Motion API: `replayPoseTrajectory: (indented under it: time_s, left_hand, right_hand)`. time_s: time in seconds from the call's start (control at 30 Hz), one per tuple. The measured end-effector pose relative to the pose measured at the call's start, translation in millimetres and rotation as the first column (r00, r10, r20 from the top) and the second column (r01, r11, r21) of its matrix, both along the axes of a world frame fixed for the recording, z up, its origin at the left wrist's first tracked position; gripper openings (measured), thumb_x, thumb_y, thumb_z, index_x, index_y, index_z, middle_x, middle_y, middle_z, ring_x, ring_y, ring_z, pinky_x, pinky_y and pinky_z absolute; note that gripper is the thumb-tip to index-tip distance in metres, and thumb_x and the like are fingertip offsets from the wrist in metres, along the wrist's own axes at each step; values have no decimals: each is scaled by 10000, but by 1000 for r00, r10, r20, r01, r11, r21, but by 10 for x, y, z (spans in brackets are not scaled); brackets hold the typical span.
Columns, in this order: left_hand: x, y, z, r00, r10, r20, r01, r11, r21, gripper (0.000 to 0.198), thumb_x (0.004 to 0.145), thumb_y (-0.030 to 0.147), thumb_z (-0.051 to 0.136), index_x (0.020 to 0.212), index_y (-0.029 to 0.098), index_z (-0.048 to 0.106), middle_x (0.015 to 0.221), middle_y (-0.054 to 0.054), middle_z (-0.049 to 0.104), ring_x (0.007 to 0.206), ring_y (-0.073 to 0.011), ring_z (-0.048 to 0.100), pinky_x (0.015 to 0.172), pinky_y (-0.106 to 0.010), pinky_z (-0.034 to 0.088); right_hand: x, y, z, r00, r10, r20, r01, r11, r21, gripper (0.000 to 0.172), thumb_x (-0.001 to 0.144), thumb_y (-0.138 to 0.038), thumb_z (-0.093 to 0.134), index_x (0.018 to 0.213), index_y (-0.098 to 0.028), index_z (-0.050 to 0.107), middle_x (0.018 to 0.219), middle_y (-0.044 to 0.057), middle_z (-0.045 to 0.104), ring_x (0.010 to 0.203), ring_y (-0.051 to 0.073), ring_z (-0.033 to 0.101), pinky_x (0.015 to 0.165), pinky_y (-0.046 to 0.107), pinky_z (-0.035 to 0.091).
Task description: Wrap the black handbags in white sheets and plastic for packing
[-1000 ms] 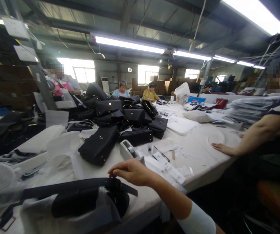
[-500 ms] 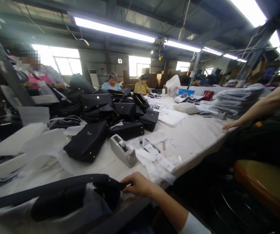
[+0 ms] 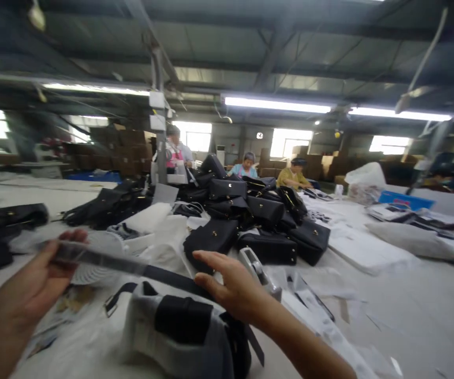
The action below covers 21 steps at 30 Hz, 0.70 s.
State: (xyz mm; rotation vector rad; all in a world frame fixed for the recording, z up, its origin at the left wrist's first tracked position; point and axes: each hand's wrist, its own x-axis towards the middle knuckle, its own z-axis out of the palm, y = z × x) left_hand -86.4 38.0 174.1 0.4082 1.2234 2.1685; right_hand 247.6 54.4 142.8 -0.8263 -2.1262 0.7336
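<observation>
My left hand (image 3: 39, 284) pinches one end of a black strap (image 3: 163, 278), which seems to have a clear or whitish film over that end. The strap runs across to my right hand (image 3: 230, 284), whose fingers are stretched out, thumb apart, over or against its other end; firm contact cannot be made out. Below the strap a black handbag (image 3: 183, 318) lies on the table, partly covered in translucent white wrapping (image 3: 143, 326). A short black strap piece with a buckle (image 3: 112, 305) sticks out at its left.
Beyond my hands is a pile of black handbags (image 3: 266, 210). A tape dispenser (image 3: 256, 268) stands behind my right hand, with white slips (image 3: 305, 305) to its right. More black bags (image 3: 9, 221) lie at left. Co-workers (image 3: 244, 166) sit across the white table (image 3: 408, 316).
The view has swung left. My left hand has come into view with the strap. My right hand, earlier at the bag's end, is now raised with fingers extended beside the strap.
</observation>
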Motion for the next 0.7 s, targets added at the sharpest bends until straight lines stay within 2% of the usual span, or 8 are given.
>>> replayPoseTrajectory:
  time_s: [0.07, 0.13, 0.2, 0.27, 0.37, 0.47, 0.6, 0.7]
  left_hand:
    - [-98, 38, 38, 996, -34, 79, 28, 997, 76, 301, 1076, 79, 386, 920, 98, 642, 877, 20, 727, 784, -57, 693, 654, -131, 600]
    - [-138, 58, 62, 991, -75, 109, 57, 985, 160, 296, 1076, 86, 389, 932, 110, 647, 875, 19, 753, 809, -57, 717, 699, -143, 623]
    - [-108, 62, 67, 986, -124, 107, 97, 968, 231, 281, 1069, 80, 404, 967, 132, 660, 898, 14, 776, 834, -64, 743, 748, -173, 642]
    - [6, 64, 54, 978, -187, 96, 154, 949, 276, 277, 1060, 62, 415, 1004, 150, 672, 932, 2, 793, 867, -81, 763, 785, -205, 653]
    - [308, 89, 7, 950, -301, 80, 267, 920, 287, 270, 1038, 33, 446, 1055, 147, 691, 997, -39, 805, 916, -120, 779, 806, -224, 658]
    - [606, 124, -35, 907, -416, 71, 385, 885, 261, 251, 1023, 42, 487, 1093, 128, 712, 1086, -91, 799, 958, -157, 782, 809, -219, 657]
    - [749, 180, -29, 908, -407, 100, 373, 893, 251, 260, 1035, 70, 479, 1038, 140, 729, 1058, -56, 806, 940, -142, 781, 803, -212, 656]
    - [839, 225, -25, 909, -401, 117, 365, 899, 243, 267, 1032, 57, 477, 1014, 148, 727, 1022, -23, 812, 936, -123, 777, 812, -207, 650]
  right_hand:
    - [-253, 63, 115, 992, 71, 108, -60, 993, -101, 505, 956, -354, 679, 1429, -188, 615, 1317, 121, 704, 1241, 306, 644, 1073, 406, 478]
    - [-435, 109, 152, 981, 155, 120, -113, 948, -296, 512, 961, -277, 640, 1461, -191, 576, 1038, 93, 787, 922, 251, 743, 841, 351, 569]
    - [-556, 143, 130, 982, 186, 32, -154, 889, -432, 550, 945, -195, 602, 1491, -190, 533, 807, 38, 762, 628, 167, 678, 620, 266, 539]
    - [-633, 167, 78, 983, 164, -86, -185, 865, -466, 589, 919, -171, 605, 1500, -177, 511, 749, 16, 732, 541, 126, 607, 549, 230, 503]
    - [-650, 182, 18, 967, 136, -214, -222, 862, -456, 602, 903, -245, 652, 1485, -177, 513, 767, 18, 730, 549, 122, 605, 570, 244, 522]
    - [-470, 156, 17, 956, 149, -253, -252, 858, -448, 626, 915, -341, 679, 1490, -176, 497, 842, 42, 751, 649, 149, 673, 670, 289, 561]
    - [2, 52, 7, 977, 195, -87, -212, 835, -508, 735, 916, -295, 698, 1574, -197, 386, 1003, 74, 782, 884, 192, 734, 886, 350, 550]
    - [235, -4, -65, 993, 116, -33, -115, 824, -555, 741, 891, -248, 706, 1567, -194, 409, 929, 59, 794, 857, 210, 747, 878, 357, 553]
